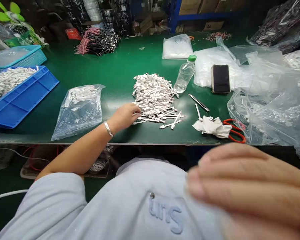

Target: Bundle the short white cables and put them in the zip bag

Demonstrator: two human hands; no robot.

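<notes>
My left hand (125, 116) rests at the left edge of a loose pile of white cables with small connectors (153, 96), its fingertips among them. A silver bangle (108, 129) circles that wrist. Just left of the hand lies a clear plastic bag holding white cables (78, 111). My right hand (247, 186) is raised close to the camera, blurred, above my pale blue shirt and well off the table. Its fingers lie together, and its palm is hidden.
A green-topped workbench (120, 66) holds a blue crate of white cables (22, 96), a bundle of black and pink wires (97, 41), a water bottle (185, 75), a phone (220, 79), tweezers (199, 102), a white cloth (212, 127), red-handled scissors (235, 130) and plastic bags (265, 110).
</notes>
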